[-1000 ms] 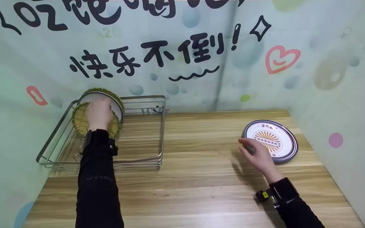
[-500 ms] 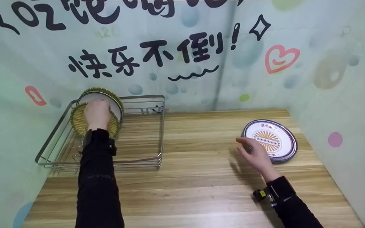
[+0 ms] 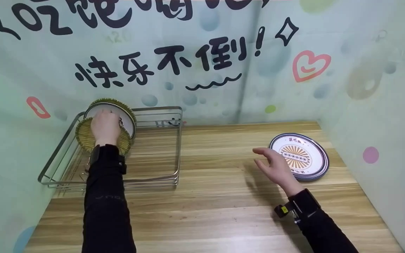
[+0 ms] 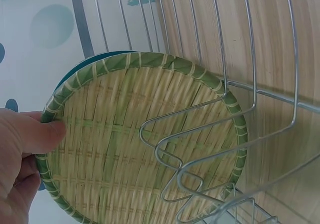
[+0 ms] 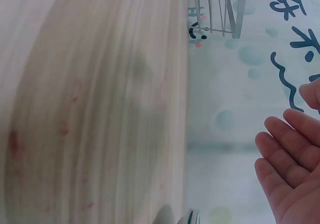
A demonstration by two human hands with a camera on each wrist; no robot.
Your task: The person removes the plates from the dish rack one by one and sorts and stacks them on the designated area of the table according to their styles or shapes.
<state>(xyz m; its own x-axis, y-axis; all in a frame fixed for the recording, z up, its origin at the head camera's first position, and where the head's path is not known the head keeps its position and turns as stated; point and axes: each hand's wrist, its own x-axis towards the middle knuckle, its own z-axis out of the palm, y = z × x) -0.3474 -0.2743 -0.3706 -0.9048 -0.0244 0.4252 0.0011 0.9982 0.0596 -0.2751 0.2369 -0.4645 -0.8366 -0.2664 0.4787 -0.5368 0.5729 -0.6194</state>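
Note:
My left hand (image 3: pixel 106 127) grips the upper rim of a round woven bamboo tray (image 4: pixel 140 144), thumb on its near face. The tray leans upright in a wire dish rack (image 3: pixel 180 147), its lower part behind bent wire loops in the left wrist view. Behind it stand a white plate (image 3: pixel 128 123) with a dark rim and another woven tray (image 3: pixel 109 101), both partly covered. On the right, my right hand (image 3: pixel 278 170) is held over the table beside white patterned plates (image 3: pixel 315 158), holding nothing, thumb and fingers apart. In the right wrist view its palm and fingers (image 5: pixel 282 151) show.
A wooden table (image 3: pixel 202 218) carries the rack at back left and the plates at back right. A printed wall sheet (image 3: pixel 202 102) stands directly behind the table, with side sheets left and right.
My right hand has drifted left, away from the plates. My left hand keeps hold of the front woven tray, whose top edge has tipped slightly toward me, away from the plate behind.

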